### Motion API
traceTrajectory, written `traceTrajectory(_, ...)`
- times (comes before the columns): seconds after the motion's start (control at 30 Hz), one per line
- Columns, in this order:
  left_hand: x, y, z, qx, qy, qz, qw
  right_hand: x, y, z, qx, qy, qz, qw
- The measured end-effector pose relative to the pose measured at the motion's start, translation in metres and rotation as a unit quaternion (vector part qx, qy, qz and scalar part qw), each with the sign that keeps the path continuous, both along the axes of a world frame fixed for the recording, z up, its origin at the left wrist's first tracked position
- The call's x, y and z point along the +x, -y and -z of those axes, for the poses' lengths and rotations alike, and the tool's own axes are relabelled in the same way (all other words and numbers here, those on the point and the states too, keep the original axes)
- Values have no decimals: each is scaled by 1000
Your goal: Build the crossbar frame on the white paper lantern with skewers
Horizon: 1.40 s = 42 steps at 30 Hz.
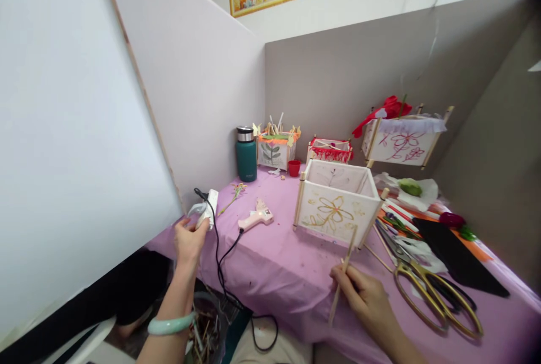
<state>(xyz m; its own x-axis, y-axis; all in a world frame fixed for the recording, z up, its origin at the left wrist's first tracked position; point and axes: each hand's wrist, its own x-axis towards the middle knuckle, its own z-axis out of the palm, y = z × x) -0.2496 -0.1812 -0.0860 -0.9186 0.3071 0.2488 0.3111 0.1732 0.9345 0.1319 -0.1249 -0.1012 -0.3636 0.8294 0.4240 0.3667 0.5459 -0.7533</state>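
Observation:
At the table's left edge my left hand [192,237] has its thumb and fingers closed around the lower end of a white power strip [213,202]. A black plug and cord run from the strip's top. My right hand [359,288] pinches a thin wooden stick [350,251], which stands tilted in front of the white lantern box [333,212]. That box has an open top, wooden corner posts and a yellow flower drawn on its front. Between my hands lies a pink hot glue gun [256,218], its cord hanging over the table's front edge.
A green bottle [246,155] and decorated boxes stand at the back, with a small red cup [294,168]. Large gold-handled scissors [437,299], a black sheet [460,257] and pens lie on the right. A bin of scraps [205,324] sits below the left edge.

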Motion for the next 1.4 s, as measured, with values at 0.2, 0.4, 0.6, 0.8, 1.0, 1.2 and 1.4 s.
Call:
traceTrajectory(0.2, 8, -51, -56, -90, -90, -8, 992, 0, -4, 3, 30, 34, -16, 999)
traceTrajectory(0.4, 13, -60, -86, -225, -180, -51, 956, 0, -3, 6, 31, 30, -26, 999)
traceTrajectory(0.6, 11, -45, -44, -339, -229, -23, 912, 1, -4, 6, 25, 36, -40, 998)
traceTrajectory(0.8, -6, -86, -42, -354, -265, 38, 896, 0, -3, 4, 29, 42, -34, 998)
traceTrajectory(1.0, -22, -124, -41, -314, -262, 99, 907, 1, -2, 4, 34, 39, -30, 998)
traceTrajectory(1.2, -24, -112, -42, -266, -255, 132, 920, 0, -4, 4, 16, 33, -43, 998)
traceTrajectory(1.4, 21, -77, -72, -173, -280, 95, 939, 2, -2, -5, -47, -17, -54, 997)
